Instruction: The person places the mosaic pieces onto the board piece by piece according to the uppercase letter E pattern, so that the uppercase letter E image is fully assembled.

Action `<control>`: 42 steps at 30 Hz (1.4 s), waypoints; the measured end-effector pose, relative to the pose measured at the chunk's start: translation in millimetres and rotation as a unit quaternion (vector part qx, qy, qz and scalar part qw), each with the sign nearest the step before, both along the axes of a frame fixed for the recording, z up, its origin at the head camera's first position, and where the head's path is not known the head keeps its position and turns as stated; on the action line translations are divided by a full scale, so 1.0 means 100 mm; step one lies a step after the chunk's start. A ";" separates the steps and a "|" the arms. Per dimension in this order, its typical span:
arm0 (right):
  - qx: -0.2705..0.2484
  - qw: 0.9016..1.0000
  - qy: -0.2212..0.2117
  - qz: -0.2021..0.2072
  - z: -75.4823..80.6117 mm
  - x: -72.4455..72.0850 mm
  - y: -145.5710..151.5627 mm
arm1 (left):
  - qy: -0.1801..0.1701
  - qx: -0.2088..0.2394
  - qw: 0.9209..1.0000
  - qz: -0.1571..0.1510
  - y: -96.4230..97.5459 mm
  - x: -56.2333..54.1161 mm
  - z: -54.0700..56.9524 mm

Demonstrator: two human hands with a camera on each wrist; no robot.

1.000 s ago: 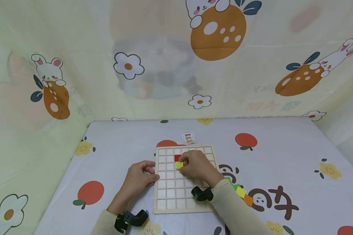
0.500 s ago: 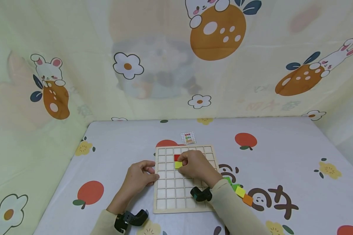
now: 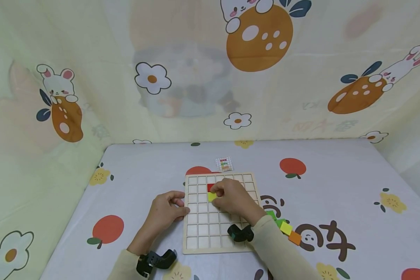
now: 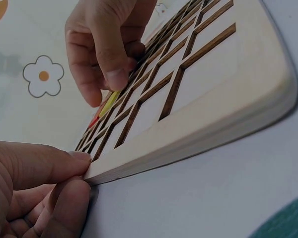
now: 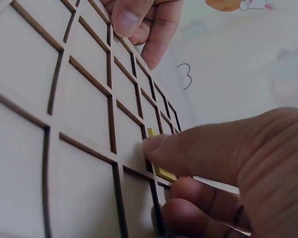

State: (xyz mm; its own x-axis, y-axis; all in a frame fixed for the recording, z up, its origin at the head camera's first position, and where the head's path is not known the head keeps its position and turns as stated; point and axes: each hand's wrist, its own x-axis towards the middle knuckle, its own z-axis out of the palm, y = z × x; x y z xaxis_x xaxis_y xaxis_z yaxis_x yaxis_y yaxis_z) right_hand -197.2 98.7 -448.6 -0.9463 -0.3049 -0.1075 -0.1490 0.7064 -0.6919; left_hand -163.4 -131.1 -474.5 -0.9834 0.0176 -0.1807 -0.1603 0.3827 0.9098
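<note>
yellow tile (image 3: 211, 196): is sitting slightly farther left than a second ago, now lining up with the red tile (image 3: 210, 188), while my left hand (image 3: 164, 210) and right hand (image 3: 235, 198) are staying about where they were.
sleeves and straps: my left sleeve (image 3: 126, 266) and right sleeve (image 3: 283, 249) are reaching in from the near edge, and a black wrist camera (image 3: 156, 261) is riding on each wrist.
left fingers: i am pinching the left rim of the wooden grid board (image 3: 203, 230), thumb and fingers closing narrowly on it.
right fingers: i am pinching the yellow tile between thumb and index finger, a narrow grip; whether it is lying flush in its cell i cannot tell.
loose tiles: just right of the board, by my right sleeve, an orange tile (image 3: 294, 237), a second yellow tile (image 3: 286, 228) and green tiles (image 3: 271, 214) are running away from me in a slanting row.
grid: the yellow tile is resting in the far half of the board, with the red tile just beyond it, partly hiding behind my index finger.
pattern card (image 3: 224, 164): is lying just past the board's far edge, showing a small coloured grid.
cloth: a pale tablecloth (image 3: 336, 167) printed with fruit and flowers is spreading beneath everything.
backdrop: a cream curtain (image 3: 101, 39) with rabbits and flowers is hanging behind.
</note>
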 end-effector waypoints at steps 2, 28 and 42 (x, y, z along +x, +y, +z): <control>-0.008 1.000 0.002 -0.007 0.00 0.03 0.03 | 0.000 -0.001 1.000 -0.001 0.00 0.00 0.00; 0.030 0.994 0.073 -0.081 0.07 0.51 1.17 | -0.001 -0.001 1.000 0.002 0.00 -0.01 -0.03; 0.083 0.994 0.013 -0.064 0.01 0.69 1.46 | 0.003 -0.002 1.000 0.004 0.01 -0.01 -0.03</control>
